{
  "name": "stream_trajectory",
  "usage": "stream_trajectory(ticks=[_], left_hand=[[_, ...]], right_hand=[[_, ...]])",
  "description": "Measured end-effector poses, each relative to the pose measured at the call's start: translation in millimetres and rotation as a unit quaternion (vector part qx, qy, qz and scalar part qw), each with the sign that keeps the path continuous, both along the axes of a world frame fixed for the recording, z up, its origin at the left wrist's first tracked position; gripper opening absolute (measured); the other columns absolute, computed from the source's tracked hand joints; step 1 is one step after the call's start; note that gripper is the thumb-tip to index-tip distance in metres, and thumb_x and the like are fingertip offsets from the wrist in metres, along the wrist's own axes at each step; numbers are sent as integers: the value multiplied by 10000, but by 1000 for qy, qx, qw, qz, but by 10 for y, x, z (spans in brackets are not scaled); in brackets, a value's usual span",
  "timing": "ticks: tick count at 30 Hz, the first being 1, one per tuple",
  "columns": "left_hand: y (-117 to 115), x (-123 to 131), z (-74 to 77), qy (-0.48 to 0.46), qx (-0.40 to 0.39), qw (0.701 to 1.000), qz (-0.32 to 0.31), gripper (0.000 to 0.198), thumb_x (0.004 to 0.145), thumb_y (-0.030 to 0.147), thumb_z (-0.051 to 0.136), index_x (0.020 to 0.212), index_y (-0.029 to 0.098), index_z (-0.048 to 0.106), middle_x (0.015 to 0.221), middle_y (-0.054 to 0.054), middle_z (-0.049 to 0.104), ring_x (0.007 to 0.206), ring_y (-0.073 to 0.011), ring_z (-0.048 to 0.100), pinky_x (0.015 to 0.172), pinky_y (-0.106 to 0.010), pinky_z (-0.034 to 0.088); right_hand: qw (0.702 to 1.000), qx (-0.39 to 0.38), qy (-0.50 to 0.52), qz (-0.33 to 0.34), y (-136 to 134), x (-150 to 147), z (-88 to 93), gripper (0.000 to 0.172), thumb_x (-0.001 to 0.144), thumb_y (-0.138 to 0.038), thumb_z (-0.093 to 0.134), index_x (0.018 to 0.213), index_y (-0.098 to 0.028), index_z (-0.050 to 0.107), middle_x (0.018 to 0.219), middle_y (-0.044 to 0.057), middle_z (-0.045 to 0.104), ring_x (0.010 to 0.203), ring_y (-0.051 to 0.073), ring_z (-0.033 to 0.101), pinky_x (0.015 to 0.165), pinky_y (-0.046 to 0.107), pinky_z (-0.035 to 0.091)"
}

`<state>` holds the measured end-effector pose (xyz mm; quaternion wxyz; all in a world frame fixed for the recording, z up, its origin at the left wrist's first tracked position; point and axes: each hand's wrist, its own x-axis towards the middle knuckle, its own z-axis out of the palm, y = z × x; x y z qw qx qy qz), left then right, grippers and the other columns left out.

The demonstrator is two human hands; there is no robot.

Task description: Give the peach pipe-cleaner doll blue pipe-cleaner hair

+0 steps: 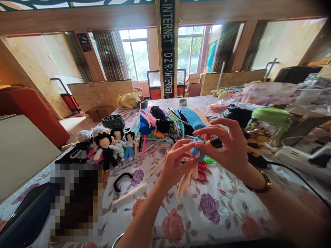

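Note:
A small doll (197, 151) of fuzzy pipe cleaners, blue above with peach limbs hanging below, is held up over the table between my two hands. My left hand (178, 160) pinches it from the left. The fingers of my right hand (224, 143) close on its blue upper part from the right, partly hiding it. Just below and behind the doll lie red-handled scissors (202, 175). Behind my right hand lies a black and orange corded tool (254, 156), partly covered by the hand.
Several finished dolls (104, 144) sit at the left beside a dark woven basket (113, 121). Bundles of coloured pipe cleaners (160, 120) fill the middle back. A black pipe-cleaner piece (122, 179) lies on the flowered tablecloth (173, 224). A green-lidded jar (270, 117) stands at the right.

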<state>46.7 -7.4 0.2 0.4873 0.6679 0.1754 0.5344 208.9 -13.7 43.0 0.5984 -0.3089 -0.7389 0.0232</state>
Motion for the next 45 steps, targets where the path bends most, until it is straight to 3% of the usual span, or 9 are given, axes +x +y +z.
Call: stream_trajectory(ticks=[3,7,9,14,20,27,33,40,45], left_hand=[[6,15,-11,-21,-2,1000,6,364,735,200,712,1080,314,687,1179,-43,525,970,-159,555,770,-234,475],[7,14,6,-17,3,1000,18,376,761,172,686,1102,331,671,1180,-29,524,990,-144,545,780,-210,470],[11,10,8,-14,3,1000,19,380,769,173,678,1116,328,664,1189,-32,520,1014,-153,540,788,-209,473],[43,13,-26,-24,-8,999,21,387,765,191,686,1123,336,659,1185,-27,515,974,-147,555,793,-222,484],[48,8,-14,-30,-25,999,24,362,768,224,683,1117,319,667,1190,-40,513,1000,-183,563,815,-260,496],[34,4,-19,-32,-40,999,17,342,751,239,703,1078,340,692,1197,-31,496,904,-146,570,788,-262,492],[26,9,2,-13,-35,999,17,367,758,239,699,1108,343,678,1179,-38,494,840,-118,554,769,-265,498],[20,-8,5,4,-24,999,22,375,764,241,693,1117,367,668,1160,-27,489,834,-108,540,777,-263,504],[27,4,-4,-7,-20,999,27,485,751,225,704,1200,381,607,1165,-16,510,877,-111,527,776,-226,488]], right_hand=[[997,-67,19,42,34,8,10,473,731,-289,739,1124,-278,476,932,7,711,731,159,652,710,333,541],[986,-149,14,67,98,48,7,214,842,-374,608,1017,-251,590,985,24,692,801,155,654,681,291,538],[983,-169,-17,64,115,77,8,220,850,-404,589,997,-246,633,1000,27,689,827,163,651,707,295,536],[986,-114,-104,57,121,99,14,402,704,-357,756,1076,-249,649,1078,36,669,959,192,634,870,320,508],[987,-104,-118,27,88,52,13,391,719,-345,737,1087,-249,646,1053,33,687,930,192,651,826,314,533],[989,-110,-95,-7,8,-18,36,428,717,-250,724,1122,-242,587,1021,10,717,928,183,673,767,282,546],[991,-113,-69,-16,-27,9,47,459,707,-343,751,1123,-279,567,967,-5,736,888,189,678,692,286,552],[992,-124,-20,4,-26,0,21,494,688,-354,770,1127,-300,550,938,-1,742,853,200,672,804,375,536],[993,-113,25,29,-7,-19,12,491,669,-310,791,1102,-281,562,979,11,729,862,189,675,830,366,545]])
